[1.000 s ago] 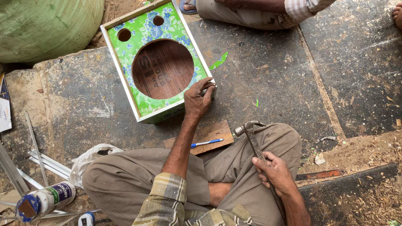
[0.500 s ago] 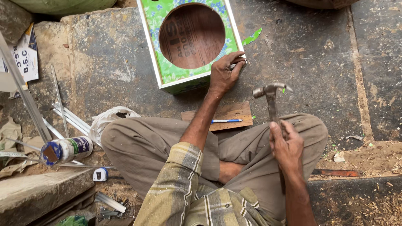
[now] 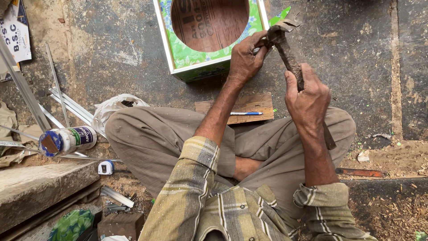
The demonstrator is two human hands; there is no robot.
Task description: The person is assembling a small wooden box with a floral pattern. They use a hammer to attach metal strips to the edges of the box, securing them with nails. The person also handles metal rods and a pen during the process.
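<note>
Dark stone floor (image 3: 111,53) is bearing one green-patterned wooden box (image 3: 196,58); left hand (image 3: 244,58) is pinching its corner, right hand (image 3: 307,96) is gripping one rusty claw hammer (image 3: 285,44).

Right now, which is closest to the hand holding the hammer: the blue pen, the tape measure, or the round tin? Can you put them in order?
From the right hand:
1. Blue pen, on the wooden board just to its left.
2. Tape measure, on the ground far left, past the knee.
3. Round tin, lying on its side, farther left again.
</note>
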